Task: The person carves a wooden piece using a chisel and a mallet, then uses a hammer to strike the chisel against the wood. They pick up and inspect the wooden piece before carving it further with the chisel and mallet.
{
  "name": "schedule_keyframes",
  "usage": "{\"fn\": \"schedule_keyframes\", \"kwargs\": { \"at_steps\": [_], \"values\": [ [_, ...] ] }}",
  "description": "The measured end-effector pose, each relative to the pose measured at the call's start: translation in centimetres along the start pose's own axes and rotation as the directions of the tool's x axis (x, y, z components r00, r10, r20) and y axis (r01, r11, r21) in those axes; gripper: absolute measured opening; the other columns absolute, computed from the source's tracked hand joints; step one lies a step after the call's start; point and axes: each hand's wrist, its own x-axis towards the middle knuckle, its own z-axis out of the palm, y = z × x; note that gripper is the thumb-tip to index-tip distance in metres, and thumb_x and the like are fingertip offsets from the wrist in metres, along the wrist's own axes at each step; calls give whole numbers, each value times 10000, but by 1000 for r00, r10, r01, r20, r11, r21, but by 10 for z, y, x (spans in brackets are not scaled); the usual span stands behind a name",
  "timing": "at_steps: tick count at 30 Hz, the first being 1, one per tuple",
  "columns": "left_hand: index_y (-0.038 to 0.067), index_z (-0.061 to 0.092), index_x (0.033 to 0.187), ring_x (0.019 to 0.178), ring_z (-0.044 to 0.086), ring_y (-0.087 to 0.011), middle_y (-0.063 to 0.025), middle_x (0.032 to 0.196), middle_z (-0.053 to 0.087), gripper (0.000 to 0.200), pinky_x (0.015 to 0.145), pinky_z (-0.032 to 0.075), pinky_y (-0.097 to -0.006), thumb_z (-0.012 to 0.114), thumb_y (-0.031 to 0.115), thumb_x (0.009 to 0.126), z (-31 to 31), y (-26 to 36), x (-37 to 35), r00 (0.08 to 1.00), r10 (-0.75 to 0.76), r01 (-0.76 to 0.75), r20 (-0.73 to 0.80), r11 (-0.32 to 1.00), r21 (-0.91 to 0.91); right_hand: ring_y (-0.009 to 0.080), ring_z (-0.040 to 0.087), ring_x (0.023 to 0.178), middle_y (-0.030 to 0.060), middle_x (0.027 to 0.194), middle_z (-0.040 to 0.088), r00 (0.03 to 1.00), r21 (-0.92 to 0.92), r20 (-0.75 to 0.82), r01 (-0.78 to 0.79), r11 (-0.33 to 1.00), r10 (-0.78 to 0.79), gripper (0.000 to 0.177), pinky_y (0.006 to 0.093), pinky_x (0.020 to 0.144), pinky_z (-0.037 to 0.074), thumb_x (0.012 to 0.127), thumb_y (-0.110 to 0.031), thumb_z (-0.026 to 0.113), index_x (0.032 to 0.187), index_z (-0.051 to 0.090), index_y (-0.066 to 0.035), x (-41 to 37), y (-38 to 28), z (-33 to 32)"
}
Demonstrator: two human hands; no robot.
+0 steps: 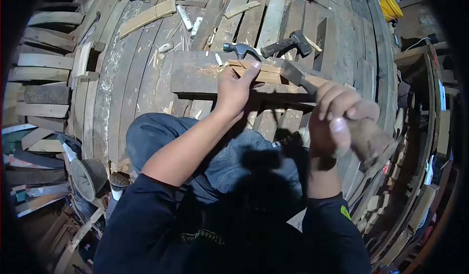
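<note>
My left hand [234, 88] is closed round a narrow strip of wood [268, 74], its thumb lying along the top. That strip rests on a thick wooden block [193, 81] laid across the floor before my knees. My right hand [339, 110] grips a chisel by its neck. The chisel's broad metal blade [291, 73] points left, over the right part of the strip; whether it touches cannot be told. Its thick wooden handle [373, 144] sticks out behind my fist, somewhat blurred. Just beyond the block lie a claw hammer [242, 50] and a heavy short-headed hammer [288, 45].
Wood shavings and offcuts lie on the plank floor [337, 44], including a longer pale board [146, 19]. Stacked timber [46, 83] lines the left side, above a bucket [89, 179]. A wooden rack [432, 142] stands at right; a yellow object [390, 8] sits far right.
</note>
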Motion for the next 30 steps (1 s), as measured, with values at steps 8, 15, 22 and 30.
{"fn": "schedule_keyframes", "kwargs": {
  "at_steps": [8, 15, 22, 30],
  "values": [
    [-41, 656, 910, 728, 615, -111, -81, 844, 672, 235, 668, 508, -265, 663, 192, 882, -1, 3, -3, 973, 202, -228, 107, 882, 411, 150, 422, 576, 43, 707, 422, 973, 213, -203, -62, 975, 106, 244, 325, 595, 364, 793, -48, 504, 1010, 406, -99, 5, 9, -32],
    [-44, 651, 878, 709, 596, -84, -65, 791, 674, 237, 646, 487, -259, 623, 189, 915, 0, 2, -1, 980, 177, -194, 88, 948, 252, 162, 451, 517, 27, 657, 443, 997, -176, 61, 66, 982, -56, 226, 328, 528, 383, 823, -101, 574, 983, 419, -133, 0, -16, 5],
    [-34, 657, 915, 742, 603, -90, -64, 834, 681, 246, 693, 481, -259, 637, 211, 910, 0, 14, -10, 943, 309, -332, 121, 881, 338, 154, 471, 480, 11, 591, 444, 956, -265, 250, 220, 939, -153, 326, 316, 436, 382, 811, -224, 698, 931, 409, -136, -7, -29, 30],
    [-25, 668, 901, 750, 591, -85, -53, 846, 678, 203, 705, 473, -254, 636, 175, 905, 3, 9, -5, 954, 270, -296, 130, 918, 264, 159, 451, 567, 30, 654, 425, 995, 46, -103, 12, 999, -8, 258, 330, 587, 387, 765, -79, 572, 929, 378, -123, 8, -24, -1]
  ]
}}
